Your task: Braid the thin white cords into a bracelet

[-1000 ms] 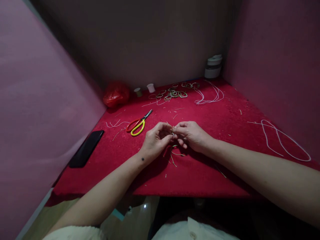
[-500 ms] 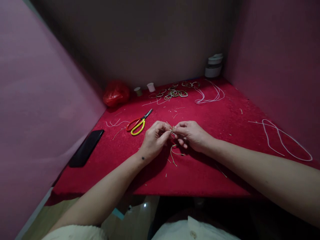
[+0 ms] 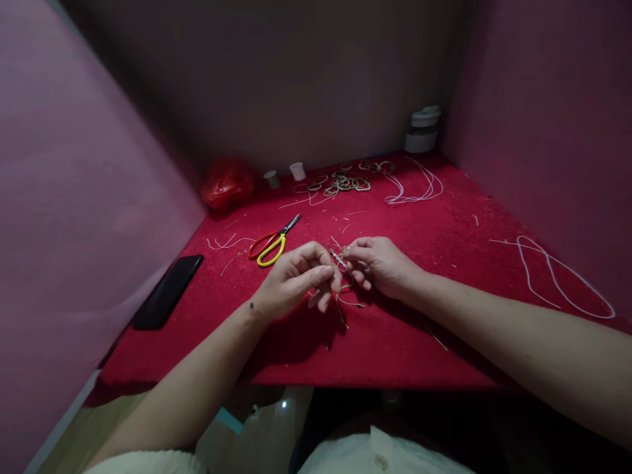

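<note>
A small braided cord bracelet (image 3: 338,259), pale and olive with thin loose ends, hangs at the fingertips of my right hand (image 3: 378,263). The thumb and index finger there are pinched on it, and the other fingers curl below. Just to its left is my left hand (image 3: 309,278), its fingers loosely bent and spread, the thumb crossing in front of the index finger. No cord shows clearly between them. Thin olive cord ends (image 3: 349,303) trail on the red cloth (image 3: 395,352) beneath the hands. Scissors (image 3: 274,243) with one red and one yellow handle lie beyond my left hand.
A black phone (image 3: 168,293) lies at the left edge. Toward the back are a red plastic bag (image 3: 228,183), two small spools (image 3: 297,172), a pile of braided cord loops (image 3: 345,184), white cords (image 3: 417,196) and a lidded container (image 3: 422,130). One white cord (image 3: 567,263) loops at right.
My left hand has come off the bracelet, shifting slightly left and down, and its fingers have loosened. My right hand stays nearly in place, and more of the braid shows.
</note>
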{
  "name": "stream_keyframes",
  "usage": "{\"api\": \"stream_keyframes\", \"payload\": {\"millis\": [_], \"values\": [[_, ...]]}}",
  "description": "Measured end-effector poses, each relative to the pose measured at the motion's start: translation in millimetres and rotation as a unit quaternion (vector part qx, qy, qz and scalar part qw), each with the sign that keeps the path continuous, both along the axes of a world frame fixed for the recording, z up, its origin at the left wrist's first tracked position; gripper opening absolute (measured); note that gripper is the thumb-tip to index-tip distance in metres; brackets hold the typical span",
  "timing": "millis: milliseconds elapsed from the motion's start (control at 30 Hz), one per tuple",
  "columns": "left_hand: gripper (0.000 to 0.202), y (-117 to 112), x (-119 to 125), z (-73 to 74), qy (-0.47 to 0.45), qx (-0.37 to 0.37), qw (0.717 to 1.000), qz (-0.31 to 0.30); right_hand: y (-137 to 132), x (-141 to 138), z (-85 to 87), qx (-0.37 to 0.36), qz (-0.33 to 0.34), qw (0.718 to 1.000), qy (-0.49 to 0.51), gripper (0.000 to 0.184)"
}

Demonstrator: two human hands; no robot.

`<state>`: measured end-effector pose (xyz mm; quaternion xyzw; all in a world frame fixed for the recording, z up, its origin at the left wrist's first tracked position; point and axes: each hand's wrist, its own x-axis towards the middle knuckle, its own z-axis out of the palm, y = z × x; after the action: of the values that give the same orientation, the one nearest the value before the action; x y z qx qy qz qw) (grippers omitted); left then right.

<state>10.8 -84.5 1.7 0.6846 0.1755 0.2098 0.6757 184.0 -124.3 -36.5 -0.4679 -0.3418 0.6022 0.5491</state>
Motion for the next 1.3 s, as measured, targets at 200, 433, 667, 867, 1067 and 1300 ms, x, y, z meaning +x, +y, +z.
{"api": "stream_keyframes", "payload": {"millis": [200,433,667,867,1067,1300], "values": [[0.016,0,0,2.5,0.086,-0.011,0.996,-0.004,-1,1,-0.6,0.002,0.008,1.000,-0.004,0.011],[0.017,3,5,-0.4,0.156,-0.017,0.986,0.064,-1,2,-1.2,0.004,0.011,1.000,0.008,0.011],[0.016,5,2,0.6,0.164,-0.057,0.983,0.059,0,1,-1.5,0.001,0.007,1.000,0.008,0.011],[0.015,7,-2,3.3,0.167,-0.054,0.984,0.039,-1,1,0.8,-0.003,0.003,1.000,0.008,0.012],[0.015,11,-4,8.0,0.174,0.018,0.983,0.063,-1,1,-0.4,0.007,0.009,0.999,-0.031,0.014],[0.009,21,2,4.3,0.086,0.320,0.896,0.296,-9,-4,5.7,0.050,0.069,0.980,-0.179,0.016]]}}
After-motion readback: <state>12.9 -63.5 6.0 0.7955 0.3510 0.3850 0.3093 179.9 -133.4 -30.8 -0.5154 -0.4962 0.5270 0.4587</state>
